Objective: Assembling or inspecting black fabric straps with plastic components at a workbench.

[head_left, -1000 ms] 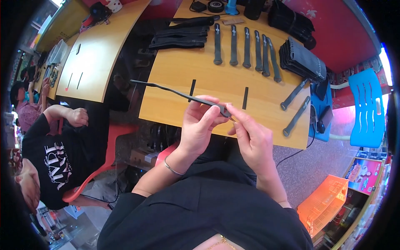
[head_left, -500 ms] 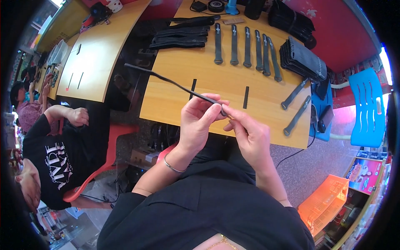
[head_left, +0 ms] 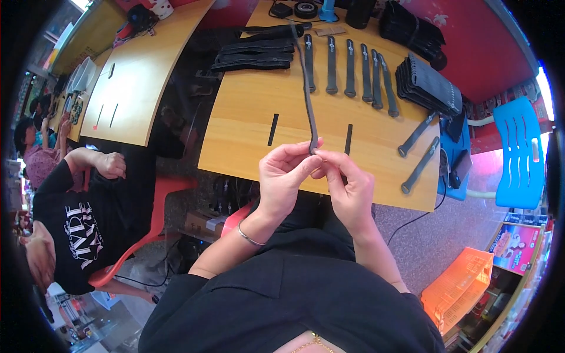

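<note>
A long dark strap [head_left: 308, 94] rises from between my two hands, seen nearly edge-on, its far end above the table's back. My left hand [head_left: 283, 176] pinches its near end between thumb and fingers. Close beside it, my right hand [head_left: 348, 187] has its fingertips on that same end; the exact grip there is partly hidden. Beyond my hands, several grey straps [head_left: 350, 67] with rounded ends lie side by side on the wooden table [head_left: 235, 132]. Two more grey straps [head_left: 420, 165] lie slanted near the right edge.
A pile of black straps [head_left: 253, 54] lies at the back left, and stacked dark grey pieces [head_left: 428, 87] at the right. Black bundles [head_left: 411, 30] sit behind. A seated person [head_left: 88, 223] is at left, an orange crate [head_left: 458, 288] at lower right, a blue chair [head_left: 518, 152] at far right.
The strap has swung from pointing far left to standing almost straight away from me. Both hands have shifted slightly, still together at its near end.
</note>
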